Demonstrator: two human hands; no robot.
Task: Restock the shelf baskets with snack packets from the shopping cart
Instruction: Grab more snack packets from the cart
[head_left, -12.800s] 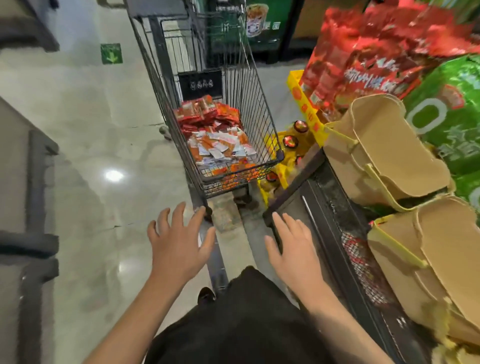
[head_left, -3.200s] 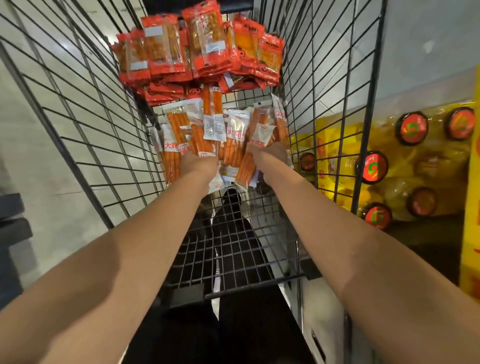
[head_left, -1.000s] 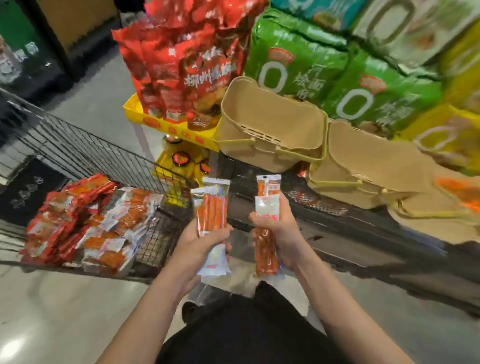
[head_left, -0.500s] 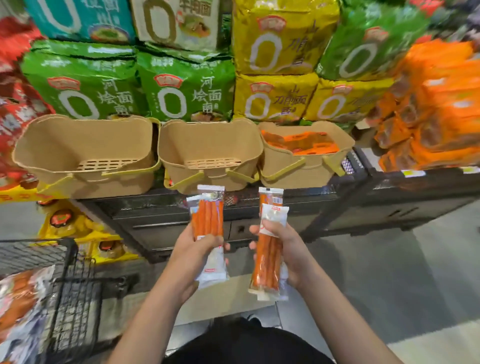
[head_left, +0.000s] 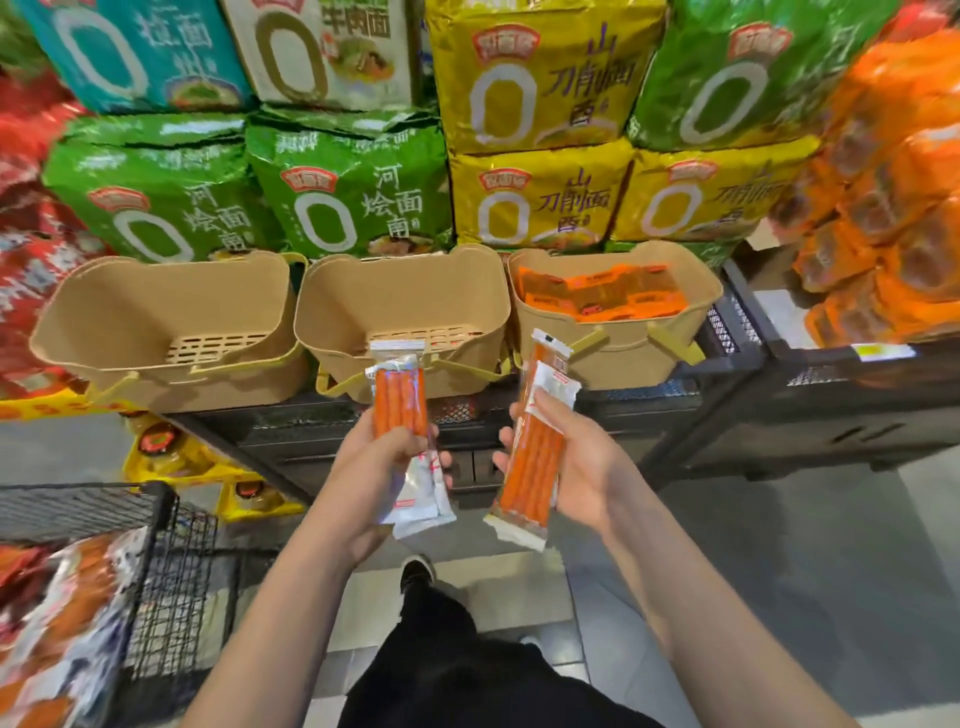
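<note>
My left hand (head_left: 371, 470) grips a small bunch of orange sausage-stick packets (head_left: 400, 402), held upright just below the middle tan basket (head_left: 332, 296). My right hand (head_left: 582, 467) grips another bunch of sausage-stick packets (head_left: 535, 452), tilted toward the right basket (head_left: 623, 358), which holds orange packets. The left basket (head_left: 130, 312) and the middle one show bare slatted bottoms. All three baskets sit on a black shelf ledge (head_left: 675, 415). The wire shopping cart (head_left: 166, 571) at lower left still holds several snack packets (head_left: 57, 623).
Large noodle bags in green (head_left: 353, 192), yellow (head_left: 540, 197) and teal are stacked behind the baskets. Orange packs (head_left: 883, 208) pile up at right, red bags at left. Yellow bottle crates (head_left: 171, 452) sit under the shelf. Grey floor lies to the right.
My view has risen and closed in on the baskets. Both hands lifted their packets nearer the shelf, the right bunch tilting toward the right basket.
</note>
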